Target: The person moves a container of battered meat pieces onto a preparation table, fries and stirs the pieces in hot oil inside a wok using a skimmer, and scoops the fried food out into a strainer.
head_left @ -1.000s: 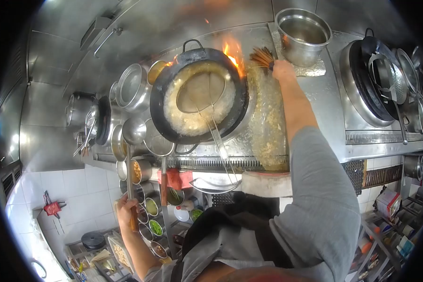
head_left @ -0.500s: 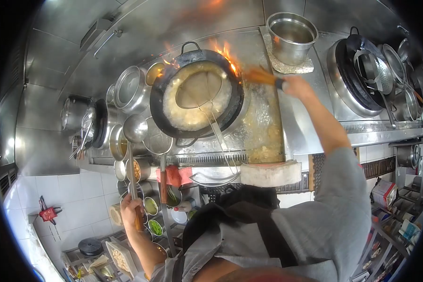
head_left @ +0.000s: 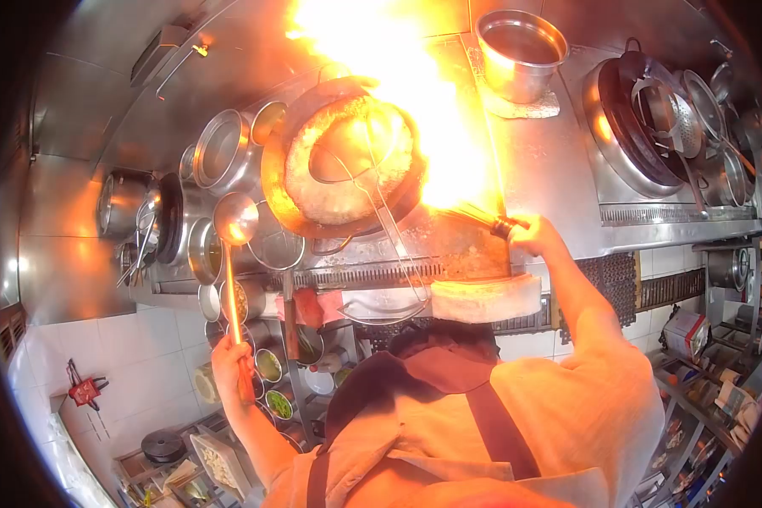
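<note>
My left hand (head_left: 231, 364) is closed round the wooden handle of a long metal ladle (head_left: 235, 222), held upright with its bowl level with the left side of the wok. My right hand (head_left: 531, 235) grips a bamboo wok brush (head_left: 476, 214), its bristles pointing left over the stove top. On the burner sits a black wok (head_left: 273, 173) full of pale, foamy liquid (head_left: 339, 200). A round wire strainer (head_left: 388, 224) rests in it, handle reaching toward the front edge. Large bright flames (head_left: 449, 127) rise behind and right of the wok, hiding part of its rim and touching near the brush tips.
A steel pot (head_left: 523, 72) stands at the back on foil. Stacked woks and strainers (head_left: 643, 127) fill the right burner. Left of the wok are metal bowls (head_left: 220, 151) and a round sieve (head_left: 278, 241). A white block (head_left: 486, 300) lies along the front edge.
The small flames have flared into a large blaze, lighting everything orange. My right hand has brought the brush down toward the front. The ladle stays in my left hand, slightly higher.
</note>
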Demonstrator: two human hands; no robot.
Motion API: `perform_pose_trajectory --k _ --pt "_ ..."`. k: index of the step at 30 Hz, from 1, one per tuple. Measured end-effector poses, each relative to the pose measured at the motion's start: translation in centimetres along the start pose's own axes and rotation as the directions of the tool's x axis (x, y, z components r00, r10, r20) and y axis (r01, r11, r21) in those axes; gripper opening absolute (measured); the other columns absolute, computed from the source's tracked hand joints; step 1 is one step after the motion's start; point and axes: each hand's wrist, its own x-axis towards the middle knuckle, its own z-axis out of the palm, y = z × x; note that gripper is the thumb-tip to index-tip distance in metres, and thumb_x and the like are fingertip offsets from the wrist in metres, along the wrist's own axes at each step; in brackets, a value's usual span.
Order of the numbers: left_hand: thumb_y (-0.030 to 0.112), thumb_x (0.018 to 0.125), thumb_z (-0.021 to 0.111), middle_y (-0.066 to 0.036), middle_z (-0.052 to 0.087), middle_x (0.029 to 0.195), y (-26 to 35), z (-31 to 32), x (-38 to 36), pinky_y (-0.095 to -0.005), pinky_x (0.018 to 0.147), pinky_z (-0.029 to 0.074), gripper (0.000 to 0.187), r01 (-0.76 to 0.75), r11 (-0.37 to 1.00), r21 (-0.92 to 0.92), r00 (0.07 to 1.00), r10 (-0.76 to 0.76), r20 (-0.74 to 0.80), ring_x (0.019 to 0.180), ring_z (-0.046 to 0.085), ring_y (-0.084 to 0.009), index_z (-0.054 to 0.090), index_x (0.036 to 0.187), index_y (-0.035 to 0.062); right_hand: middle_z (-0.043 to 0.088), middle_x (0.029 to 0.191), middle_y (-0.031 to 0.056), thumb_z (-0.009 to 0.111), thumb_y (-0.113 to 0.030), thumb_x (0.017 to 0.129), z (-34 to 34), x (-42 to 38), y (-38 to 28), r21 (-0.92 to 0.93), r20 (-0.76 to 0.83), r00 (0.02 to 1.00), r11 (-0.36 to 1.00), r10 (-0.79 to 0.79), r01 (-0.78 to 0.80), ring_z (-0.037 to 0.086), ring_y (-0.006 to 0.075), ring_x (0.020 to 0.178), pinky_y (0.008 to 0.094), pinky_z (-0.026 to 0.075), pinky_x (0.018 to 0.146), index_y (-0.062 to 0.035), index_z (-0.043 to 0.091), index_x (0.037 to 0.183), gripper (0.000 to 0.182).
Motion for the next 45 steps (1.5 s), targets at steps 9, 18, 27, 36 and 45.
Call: perform_pose_trajectory --k 9,18,27,36,45 --pt "0.008 0.074 0.056 -0.004 0.049 0.059 -0.7 0.0 0.5 -0.0242 0.038 0.033 0.012 -0.106 0.993 0.046 0.994 0.107 -0.037 0.044 0.045 -0.0117 0.051 0.083 0.0032 0.064 0.102 0.0210 0.052 -0.013 0.080 0.2 19.5 -4.0 -0.470 -0.373 0.892 0.881 -0.258 0.058 0.061 0.0384 0.091 0.0474 0.050 0.077 -0.0090 0.063 0.105 0.028" --pt "0.009 0.074 0.057 -0.003 0.051 0.058 -4.2 -4.8 -0.2 -0.0234 0.041 0.034 0.026 -0.142 0.985 0.099 0.987 0.133 0.092 0.045 0.046 -0.0104 0.056 0.097 -0.0027 0.064 0.088 0.0206 0.058 -0.013 0.075 5.0 -4.1 -2.4 -0.710 0.138 0.976 0.670 -0.169 0.217 0.062 0.0376 0.087 0.0456 0.050 0.078 -0.0112 0.058 0.114 0.040" --pt "0.009 0.076 0.057 -0.002 0.051 0.061 -6.3 -7.0 0.8 -0.0225 0.041 0.035 0.038 -0.211 0.964 0.162 0.966 0.180 0.183 0.046 0.048 -0.0098 0.054 0.111 -0.0065 0.066 0.096 0.0189 0.058 -0.016 0.075 4.7 -3.9 -4.4 -0.669 -0.108 0.970 0.738 -0.219 0.092 0.063 0.0354 0.091 0.0449 0.051 0.080 -0.0119 0.066 0.104 0.030" --pt "-0.004 0.076 0.057 -0.001 0.057 0.075 -1.3 -6.7 -4.7 -0.0188 0.047 0.031 0.050 -0.307 0.952 0.015 0.903 0.286 0.321 0.053 0.044 -0.0043 0.048 0.126 -0.0068 0.065 0.099 0.0196 0.055 -0.016 0.075 4.8 -15.6 -4.5 -0.706 -0.007 1.000 0.708 -0.004 -0.002 0.062 0.0364 0.092 0.0447 0.049 0.085 -0.0074 0.066 0.102 0.030" --pt "0.009 0.072 0.064 -0.013 0.067 0.086 5.8 8.6 -2.6 -0.0301 0.064 0.049 0.049 -0.690 0.655 0.309 0.638 0.350 0.686 0.069 0.061 -0.0176 0.056 0.119 -0.0028 0.065 0.097 0.0203 0.056 -0.013 0.076 5.8 -1.6 -3.6 -0.569 -0.304 0.939 0.821 -0.162 -0.043 0.062 0.0375 0.094 0.0456 0.049 0.084 -0.0065 0.061 0.104 0.030"
